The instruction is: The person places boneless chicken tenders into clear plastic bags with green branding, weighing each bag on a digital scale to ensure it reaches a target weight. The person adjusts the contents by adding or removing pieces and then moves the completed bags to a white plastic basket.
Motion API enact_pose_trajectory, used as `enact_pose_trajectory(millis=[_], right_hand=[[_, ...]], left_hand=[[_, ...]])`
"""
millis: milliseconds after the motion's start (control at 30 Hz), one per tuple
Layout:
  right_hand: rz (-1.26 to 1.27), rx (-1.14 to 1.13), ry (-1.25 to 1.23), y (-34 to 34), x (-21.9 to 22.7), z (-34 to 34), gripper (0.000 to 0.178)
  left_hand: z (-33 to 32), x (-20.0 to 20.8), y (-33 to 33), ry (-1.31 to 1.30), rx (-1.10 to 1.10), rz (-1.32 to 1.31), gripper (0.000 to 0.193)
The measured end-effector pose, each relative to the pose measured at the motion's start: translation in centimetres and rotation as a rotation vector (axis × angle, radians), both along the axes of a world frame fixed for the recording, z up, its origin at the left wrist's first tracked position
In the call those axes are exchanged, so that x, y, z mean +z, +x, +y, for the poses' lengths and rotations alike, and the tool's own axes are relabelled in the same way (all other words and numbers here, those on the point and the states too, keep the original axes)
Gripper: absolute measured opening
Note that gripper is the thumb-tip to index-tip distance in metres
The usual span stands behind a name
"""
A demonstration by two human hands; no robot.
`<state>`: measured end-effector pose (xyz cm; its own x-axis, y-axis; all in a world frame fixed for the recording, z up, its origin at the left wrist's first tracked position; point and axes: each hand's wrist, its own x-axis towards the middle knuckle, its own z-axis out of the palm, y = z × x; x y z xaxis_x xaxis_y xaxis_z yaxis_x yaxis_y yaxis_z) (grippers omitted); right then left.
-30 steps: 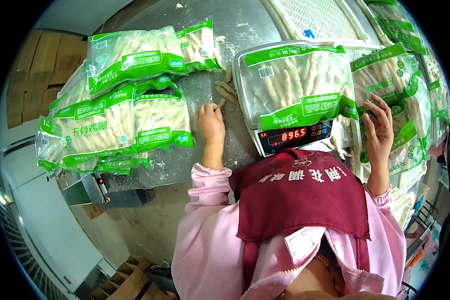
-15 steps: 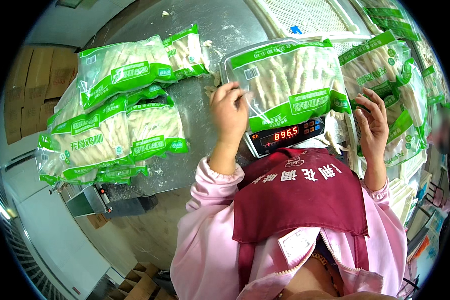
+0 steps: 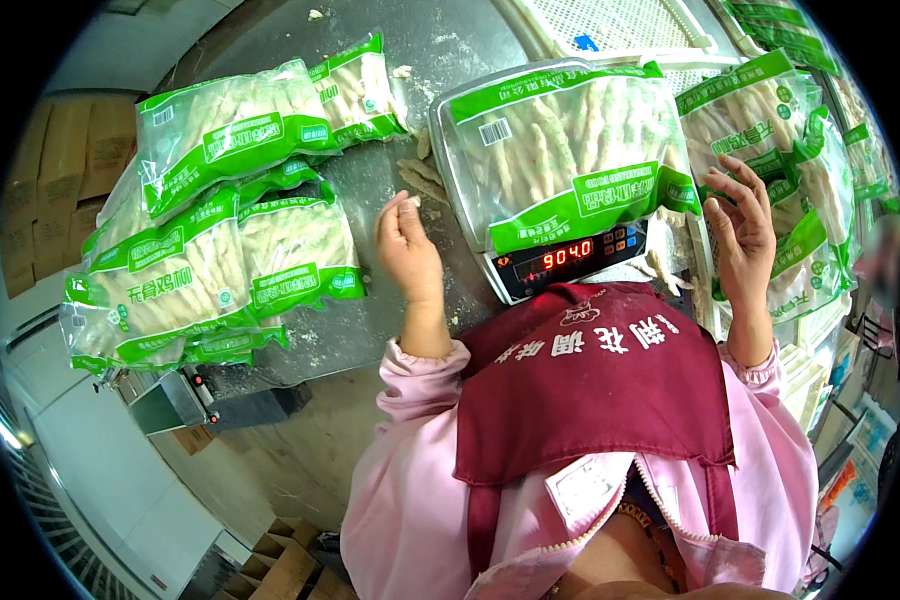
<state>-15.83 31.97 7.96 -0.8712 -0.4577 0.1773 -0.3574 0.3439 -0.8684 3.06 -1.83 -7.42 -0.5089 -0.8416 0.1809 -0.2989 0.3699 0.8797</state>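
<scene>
A clear and green plastic bag of pale, floury strips [image 3: 580,140] lies on the pan of a digital scale [image 3: 570,262] with lit red digits. My left hand [image 3: 410,250] hovers left of the scale, over the metal table. Its fingers are curled together, with a small white bit at the fingertips. To the right of the scale is my right hand [image 3: 742,230], empty, its fingers loosely bent and apart. That hand is nearest the filled bags on the right. A few loose strips [image 3: 425,180] lie on the table beside the scale's left edge.
Several filled bags [image 3: 180,260] are piled on the left of the floury metal table [image 3: 380,330]. More filled bags [image 3: 745,120] rest at the right, by white perforated trays [image 3: 610,25]. Loose strips [image 3: 660,270] lie right of the scale. Cardboard boxes [image 3: 65,160] stand far left.
My left hand has moved left, away from the bag on the scale, over the table. The lit digits have changed. My right hand has barely moved, and the view has shifted slightly.
</scene>
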Motion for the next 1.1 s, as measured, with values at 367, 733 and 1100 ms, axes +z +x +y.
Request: enact_pose_trajectory(millis=[367,733,1100], right_hand=[[-0.039,0.000,-0.024,0.0,-0.1,-0.5,0.025],[-0.014,0.023,0.030,-0.3,0.1,-1.3,0.027],[-0.043,0.052,0.028,-0.5,0.3,-1.7,0.027]], left_hand=[[-0.1,-0.3,1.0,0.067,0.045,-0.143,0.022],[-2.5,-1.1,-0.6,-0.204,0.028,-0.140,0.019],[-4.4,-1.7,-3.8,-0.355,0.000,-0.165,0.027]])
